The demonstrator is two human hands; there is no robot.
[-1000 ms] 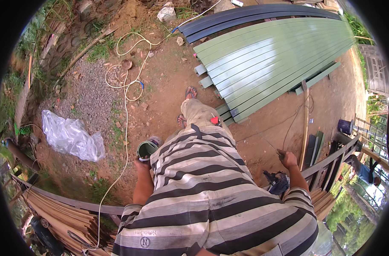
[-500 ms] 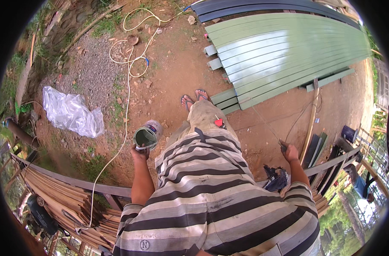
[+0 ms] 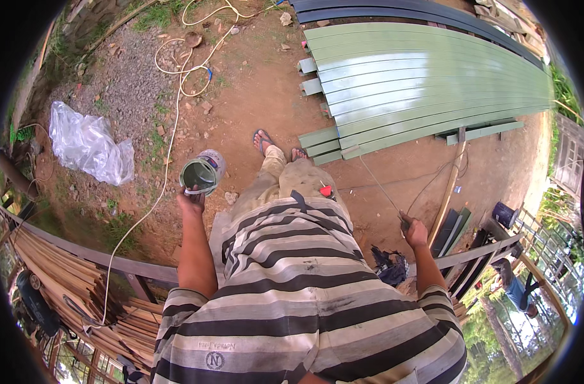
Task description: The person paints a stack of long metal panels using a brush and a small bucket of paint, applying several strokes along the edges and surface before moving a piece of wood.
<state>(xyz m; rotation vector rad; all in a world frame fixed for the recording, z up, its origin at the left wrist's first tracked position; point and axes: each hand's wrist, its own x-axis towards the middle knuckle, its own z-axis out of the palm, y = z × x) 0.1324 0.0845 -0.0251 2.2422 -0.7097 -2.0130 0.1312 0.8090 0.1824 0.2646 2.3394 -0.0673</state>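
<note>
My left hand [image 3: 191, 201] grips a paint can [image 3: 216, 162] at its rim, with the can's mouth tipped toward me. The inside of the can looks greenish; how much it holds I cannot tell. Out to the right, my right hand [image 3: 415, 232] is closed around something small and dark that I cannot make out. A thin line [image 3: 383, 187] runs from near that hand toward the corner of the green-painted boards [image 3: 407, 83]; whether the hand holds this line is unclear. Those boards lie side by side ahead and to the right.
Clear plastic sheeting [image 3: 87, 142] lies on gravel at left. A pale hose [image 3: 170, 150] winds over the dirt. Stacked timber [image 3: 68, 275] and a rail are at lower left. A wooden strip [image 3: 447, 198], a dark blue bucket [image 3: 503, 215] and another person [image 3: 517, 291] are at right.
My left foot has come forward of my right. The can and both hands have shifted left in view, and the surroundings have also slid left. Both hands stay closed.
</note>
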